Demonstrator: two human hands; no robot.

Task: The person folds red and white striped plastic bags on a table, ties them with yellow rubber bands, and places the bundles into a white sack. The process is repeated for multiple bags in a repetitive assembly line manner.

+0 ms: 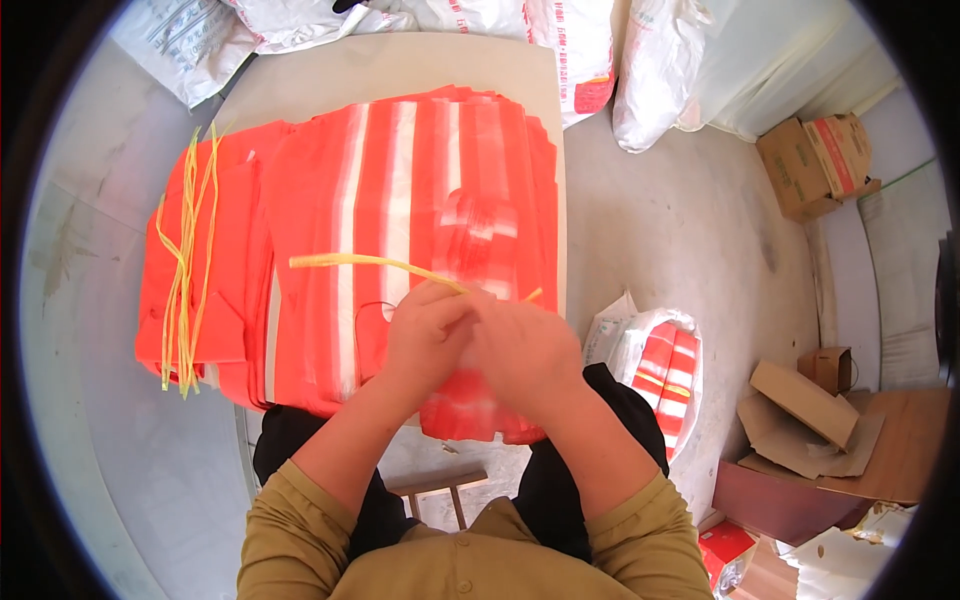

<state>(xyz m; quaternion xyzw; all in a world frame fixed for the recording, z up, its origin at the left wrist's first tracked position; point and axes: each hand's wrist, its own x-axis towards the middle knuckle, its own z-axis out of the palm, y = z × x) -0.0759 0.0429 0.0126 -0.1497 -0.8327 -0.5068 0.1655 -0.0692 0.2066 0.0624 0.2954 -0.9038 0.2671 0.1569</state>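
Note:
My left hand [428, 335] and my right hand [528, 352] meet over a bundle of red bags [478, 225], both closed on a yellow tie strip [350, 260]. One long end of the strip sticks out to the left, and a short end shows just beyond my right hand. Where the fingers meet, the strip is hidden. Beneath lies a wide stack of red-and-white striped plastic bags [375, 190]. Several loose yellow strips [185, 270] rest across a folded red pile [225, 210] on the left. The bundle's near end is blurred.
The stack covers much of a table [400, 62]. At my right stands a white sack [697, 350] holding tied red-and-white bundles [665, 365]. Full white sacks [480, 15] line the far side. Cardboard boxes [820, 165] sit at far right; an opened carton [810, 420] lies nearer.

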